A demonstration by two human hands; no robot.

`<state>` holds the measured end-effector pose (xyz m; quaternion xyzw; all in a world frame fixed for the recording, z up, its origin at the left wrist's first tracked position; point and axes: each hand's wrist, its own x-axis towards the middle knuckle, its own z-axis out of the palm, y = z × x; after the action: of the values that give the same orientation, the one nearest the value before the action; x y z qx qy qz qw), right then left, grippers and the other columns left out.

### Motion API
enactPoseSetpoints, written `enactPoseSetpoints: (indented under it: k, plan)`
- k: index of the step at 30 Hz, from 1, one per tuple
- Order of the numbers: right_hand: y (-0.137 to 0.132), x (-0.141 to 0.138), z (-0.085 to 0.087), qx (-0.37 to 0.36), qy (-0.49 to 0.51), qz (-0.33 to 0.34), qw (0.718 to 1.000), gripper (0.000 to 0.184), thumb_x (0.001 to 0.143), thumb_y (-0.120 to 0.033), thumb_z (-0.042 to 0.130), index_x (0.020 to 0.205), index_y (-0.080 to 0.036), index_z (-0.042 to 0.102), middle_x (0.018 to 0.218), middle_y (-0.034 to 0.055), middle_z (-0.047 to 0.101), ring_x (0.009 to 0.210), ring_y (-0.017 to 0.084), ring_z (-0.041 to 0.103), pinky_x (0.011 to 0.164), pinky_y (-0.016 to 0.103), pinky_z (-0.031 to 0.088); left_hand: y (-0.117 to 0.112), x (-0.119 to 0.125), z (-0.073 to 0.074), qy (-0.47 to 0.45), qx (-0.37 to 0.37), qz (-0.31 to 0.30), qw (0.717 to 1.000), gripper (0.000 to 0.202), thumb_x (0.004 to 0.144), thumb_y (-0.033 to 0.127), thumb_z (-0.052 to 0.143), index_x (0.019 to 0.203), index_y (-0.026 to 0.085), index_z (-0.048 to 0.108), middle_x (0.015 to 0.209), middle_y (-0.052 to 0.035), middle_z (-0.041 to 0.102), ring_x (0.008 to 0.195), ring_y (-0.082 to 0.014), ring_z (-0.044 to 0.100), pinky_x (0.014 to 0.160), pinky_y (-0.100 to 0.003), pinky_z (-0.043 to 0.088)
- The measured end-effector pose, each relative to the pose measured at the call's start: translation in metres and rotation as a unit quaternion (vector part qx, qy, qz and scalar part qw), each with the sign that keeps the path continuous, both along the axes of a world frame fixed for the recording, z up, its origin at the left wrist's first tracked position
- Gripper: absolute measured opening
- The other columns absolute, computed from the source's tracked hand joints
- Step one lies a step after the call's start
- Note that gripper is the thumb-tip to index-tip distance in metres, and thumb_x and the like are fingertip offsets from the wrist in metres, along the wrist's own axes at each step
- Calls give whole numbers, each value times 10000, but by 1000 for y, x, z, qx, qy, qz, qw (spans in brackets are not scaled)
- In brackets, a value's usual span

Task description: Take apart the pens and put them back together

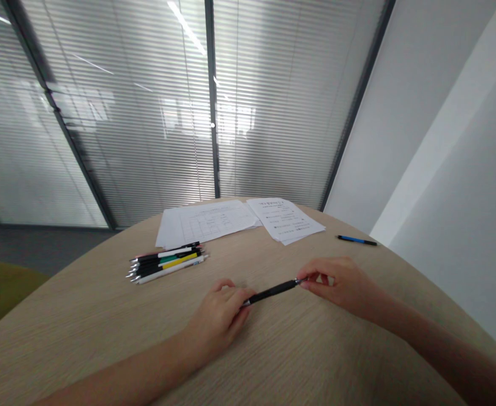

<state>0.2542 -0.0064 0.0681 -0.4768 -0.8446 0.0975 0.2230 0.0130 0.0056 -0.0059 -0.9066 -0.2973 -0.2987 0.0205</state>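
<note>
A black pen [273, 291] with silvery ends spans the gap between my two hands, low over the wooden table [299, 349]. My left hand [222, 310] pinches its left end between thumb and fingers. At the opposite end, the fingertips and thumb of my right hand [341, 285] close on the pen's narrow tip. Left of my hands lies a bundle of several pens [167, 262], with white, black, green and yellow barrels side by side. A single blue and black pen [357, 241] rests apart, beyond my right hand.
Printed paper sheets [206, 223] lie at the far side of the table, with another sheet stack [286, 220] beside them. Behind the table stands a glass partition with blinds [269, 113]. A white wall [455, 169] rises on the right, and a green chair [15, 285] is at left.
</note>
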Motion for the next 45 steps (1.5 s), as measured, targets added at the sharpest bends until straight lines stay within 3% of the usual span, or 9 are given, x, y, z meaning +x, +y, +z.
enactPoseSetpoints:
  k: [8, 19, 35, 45]
  plan:
    - [0, 0, 0, 14, -18, 19, 1000, 118, 717, -164, 534, 764, -174, 642, 652, 12, 652, 541, 107, 548, 519, 203, 407, 0, 0, -1, 5, 5, 2, 1000, 207, 810, 141, 354, 983, 174, 463, 768, -39, 659, 670, -158, 599, 744, -365, 423]
    - [1, -2, -2, -28, 13, 4, 1000, 130, 727, -191, 520, 784, -163, 633, 687, 25, 658, 584, 120, 563, 547, 216, 420, 0, 0, 1, -4, 21, -15, 1000, 211, 810, 134, 361, 993, 167, 460, 778, -44, 653, 682, -159, 600, 740, -352, 427]
    - [3, -9, -13, -153, 105, -35, 982, 130, 744, -197, 445, 762, -155, 567, 608, 13, 624, 498, 110, 553, 487, 205, 407, 1, -1, 0, -14, 12, -1, 1000, 222, 800, 109, 375, 993, 177, 458, 790, -46, 643, 728, -166, 585, 724, -326, 450]
    - [2, -11, -20, -152, 80, -23, 985, 380, 830, -270, 332, 480, -182, 451, 414, -16, 529, 426, 100, 503, 496, 198, 379, 0, -1, 1, -23, 14, -10, 1000, 214, 806, 107, 384, 994, 181, 454, 793, -39, 641, 722, -159, 582, 716, -323, 440]
